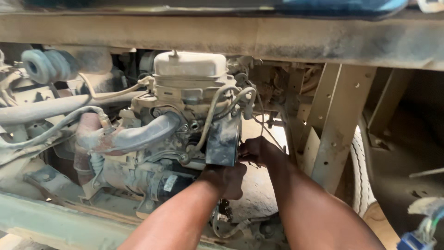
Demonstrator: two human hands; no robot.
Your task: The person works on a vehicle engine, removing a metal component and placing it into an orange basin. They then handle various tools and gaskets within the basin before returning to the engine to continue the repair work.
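At the far left a ribbed rubber bellows (pixel 45 65) sits high up, with a dust-caked pipe (pixel 44 111) running below it across the engine bay. Next comes a rust-red curved hose (pixel 99 139) that joins a thick grey elbow hose (pixel 150 132). Under these lies a dark cylindrical starter motor (pixel 169 183), bearing a small pale label.

In the middle stands the dusty pump unit (pixel 189 88), topped by a pale rounded cap (pixel 189 64), with thin looping tubes (pixel 226 99) curving down its right side. A dark metal bracket (pixel 223 141) hangs from the lower right of that unit.

The left hand (pixel 226 178) comes up from below and sits just under the bracket, fingers curled shut against its bottom edge; what it grips cannot be made out. The right hand (pixel 259 152) is just to the right of the bracket, touching its right edge, fingers bent and closed around something hidden behind it. So the bracket lies between the two hands, above the left and beside the right.

Further right a slanted frame brace (pixel 340 120) with holes rises to the chassis rail (pixel 222 34), and a pale tyre sidewall (pixel 358 166) shows behind it.
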